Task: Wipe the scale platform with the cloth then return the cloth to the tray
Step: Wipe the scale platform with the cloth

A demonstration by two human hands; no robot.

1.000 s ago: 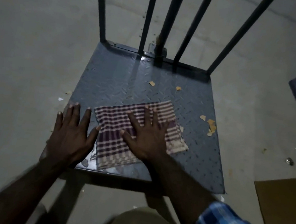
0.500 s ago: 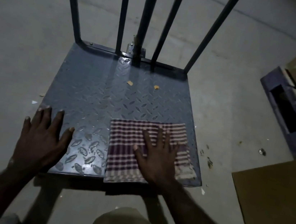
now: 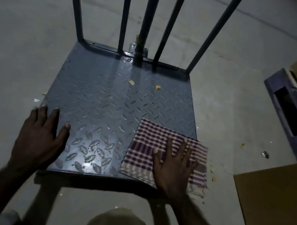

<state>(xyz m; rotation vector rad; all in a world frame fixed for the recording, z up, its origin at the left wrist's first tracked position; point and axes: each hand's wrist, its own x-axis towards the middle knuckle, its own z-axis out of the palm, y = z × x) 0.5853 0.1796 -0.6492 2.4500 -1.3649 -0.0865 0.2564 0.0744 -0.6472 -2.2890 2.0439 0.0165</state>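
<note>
Checked cloth [image 3: 160, 148] lies flat on the scale platform [image 3: 111, 103], at its near right corner, overhanging the edge. Right hand [image 3: 173, 162] presses it, fingers spread, gripping nothing. Left hand [image 3: 40, 139] rests flat, released, on the platform's near left corner. 2 crumbs [image 3: 131, 82], apparently, remain near the platform's far edge. Cloth appears light and limp; pinch a bunched fold.

A bare grey concrete floor [image 3: 21, 39] fills the dim scene, lit unevenly (brighter toward the middle). Small pale scraps [image 3: 213, 172] lie scattered on it. At the right lies a flat brown cardboard sheet [image 3: 273, 204], and beyond it a dark purple pallet-like block [image 3: 283, 115] with a rectangular opening
</note>
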